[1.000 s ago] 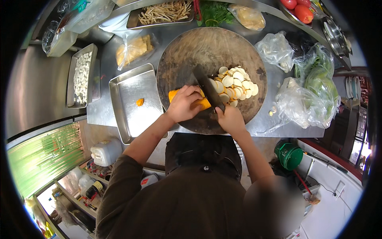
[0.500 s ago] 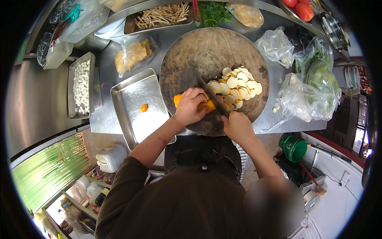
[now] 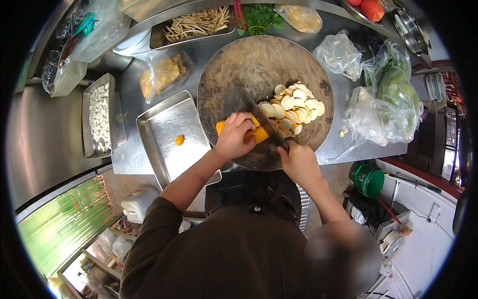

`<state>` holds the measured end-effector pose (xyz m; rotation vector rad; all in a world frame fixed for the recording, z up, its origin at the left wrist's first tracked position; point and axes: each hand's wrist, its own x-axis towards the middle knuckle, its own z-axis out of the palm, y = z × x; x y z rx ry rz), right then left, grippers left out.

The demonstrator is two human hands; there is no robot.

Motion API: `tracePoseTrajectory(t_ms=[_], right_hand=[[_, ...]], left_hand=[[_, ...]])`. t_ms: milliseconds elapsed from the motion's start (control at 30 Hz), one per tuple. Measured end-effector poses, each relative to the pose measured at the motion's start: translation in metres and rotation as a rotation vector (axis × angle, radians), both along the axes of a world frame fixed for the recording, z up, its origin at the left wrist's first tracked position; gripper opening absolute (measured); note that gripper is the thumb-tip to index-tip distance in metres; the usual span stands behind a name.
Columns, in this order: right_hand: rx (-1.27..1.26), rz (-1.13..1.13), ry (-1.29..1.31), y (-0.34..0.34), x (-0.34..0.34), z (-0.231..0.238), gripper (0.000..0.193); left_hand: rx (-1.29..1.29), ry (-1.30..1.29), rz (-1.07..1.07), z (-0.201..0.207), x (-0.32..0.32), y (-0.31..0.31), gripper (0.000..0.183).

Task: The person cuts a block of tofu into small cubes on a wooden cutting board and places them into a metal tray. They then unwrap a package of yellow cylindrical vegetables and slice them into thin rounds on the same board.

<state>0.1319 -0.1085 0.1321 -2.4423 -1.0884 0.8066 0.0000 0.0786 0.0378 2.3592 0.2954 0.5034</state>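
Observation:
On the round wooden chopping board (image 3: 244, 60), my left hand (image 3: 234, 138) presses curled fingers on orange-skinned rolls (image 3: 257, 134), holding them down side by side. My right hand (image 3: 299, 163) grips the handle of a kitchen knife (image 3: 267, 126), its dark blade slanting across the rolls' right end, close to my left fingertips. Right of the blade lies a heap of thin round slices (image 3: 298, 104), pale inside with orange rims. The rolls' exact kind cannot be told.
Left of the board sits a metal tray (image 3: 144, 134) with a small orange piece (image 3: 179, 140). Farther left stands a pan of white cubes (image 3: 100, 117). Bagged greens (image 3: 398, 94) lie right; a tray of pale strips (image 3: 201, 24) stands behind. A green bucket (image 3: 367, 179) is below right.
The view has shifted slightly. Both hands keep nearly the same places, with the knife still across the rolls; more orange roll shows beside my left fingers.

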Motion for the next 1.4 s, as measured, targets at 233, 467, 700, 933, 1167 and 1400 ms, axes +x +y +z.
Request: tracePoseTrajectory(t_ms=[233, 467, 700, 933, 1167, 1400], right_hand=[[-0.093, 0.04, -0.024, 0.013, -0.004, -0.024, 0.028], [0.094, -0.091, 0.006, 0.005, -0.002, -0.06, 0.028], [-0.004, 0.007, 0.005, 0.0, -0.006, -0.003, 0.027], [-0.092, 0.016, -0.014, 0.018, -0.008, -0.026, 0.028], [0.126, -0.105, 0.033, 0.014, 0.005, -0.06, 0.033], [-0.011, 0.012, 0.025, 0.003, -0.005, 0.004, 0.028]], left_hand=[[-0.047, 0.005, -0.032, 0.001, 0.003, -0.002, 0.025], [-0.025, -0.025, -0.027, 0.0, -0.001, -0.001, 0.023], [0.008, 0.015, 0.0, 0.0, -0.003, 0.001, 0.025], [-0.026, 0.008, -0.013, 0.0, 0.0, 0.001, 0.025], [-0.022, -0.016, -0.027, -0.003, -0.005, 0.001, 0.024], [-0.01, -0.028, 0.007, -0.002, -0.004, 0.002, 0.026]])
